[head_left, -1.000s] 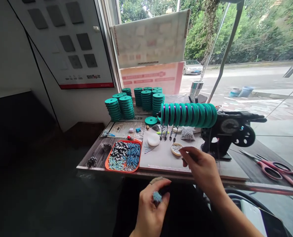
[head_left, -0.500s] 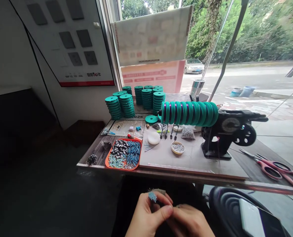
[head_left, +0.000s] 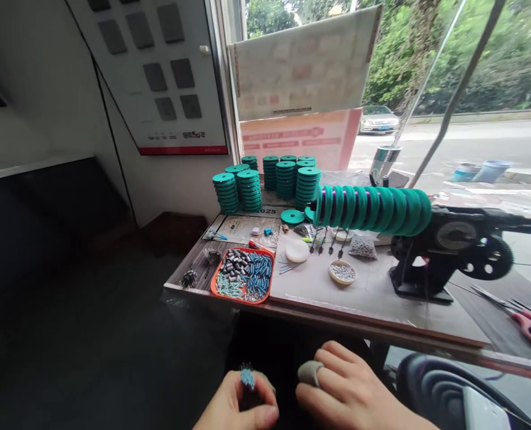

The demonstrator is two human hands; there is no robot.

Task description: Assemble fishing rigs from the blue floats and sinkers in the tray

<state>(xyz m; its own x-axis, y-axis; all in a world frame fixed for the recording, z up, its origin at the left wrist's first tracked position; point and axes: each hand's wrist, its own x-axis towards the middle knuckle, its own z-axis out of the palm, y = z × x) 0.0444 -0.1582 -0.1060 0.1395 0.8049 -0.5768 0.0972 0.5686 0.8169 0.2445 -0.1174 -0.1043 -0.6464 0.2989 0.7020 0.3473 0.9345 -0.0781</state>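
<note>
You've got 2 hands: left hand, right hand. 1 orange tray, 1 small dish of beads, 1 winder, 1 pair of scissors. Stacks of green spools: about 7, back ones overlap.

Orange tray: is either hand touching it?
No. Both the left hand and right hand are low, in front of the table edge, well apart from the orange tray.

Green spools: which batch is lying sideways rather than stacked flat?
The row of green spools threaded on the black winder, discs on edge. The stacked green spools by the window lie flat in upright piles, and one single spool lies flat alone.
</note>
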